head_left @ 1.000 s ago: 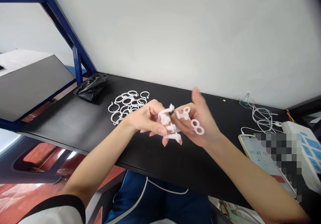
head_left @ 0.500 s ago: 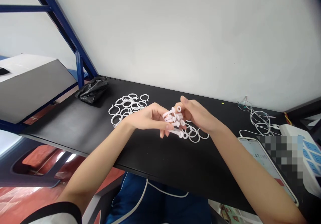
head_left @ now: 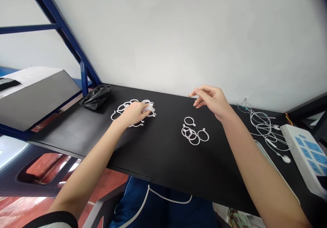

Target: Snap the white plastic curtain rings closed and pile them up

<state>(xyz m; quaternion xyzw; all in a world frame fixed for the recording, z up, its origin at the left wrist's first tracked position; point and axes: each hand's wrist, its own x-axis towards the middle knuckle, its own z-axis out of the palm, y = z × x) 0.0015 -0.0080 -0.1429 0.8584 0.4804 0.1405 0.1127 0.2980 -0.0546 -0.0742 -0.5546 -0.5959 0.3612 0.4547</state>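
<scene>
My left hand (head_left: 135,113) reaches down onto the left pile of white plastic rings (head_left: 120,107), its thumb and fingers closed round a small bunch of white rings (head_left: 148,109). Some rings have a small eyelet and a gap in the loop. Part of the pile is hidden beneath my hand. Over the right part of the table, my right hand (head_left: 211,100) hovers with nothing in it, its fingers loosely stretched and apart. Below and left of it lies a smaller group of white rings (head_left: 189,132), several of them overlapping.
A crumpled black plastic bag (head_left: 95,97) lies at the back left of the black table (head_left: 158,160). To the right are tangled white earphones (head_left: 265,126), glasses (head_left: 244,107), a power strip (head_left: 301,153) and a phone (head_left: 270,160) partly behind my right forearm.
My hands have parted. The left moved left to the larger pile with the bunch of rings; the right let go and moved up and right, uncovering the smaller group.
</scene>
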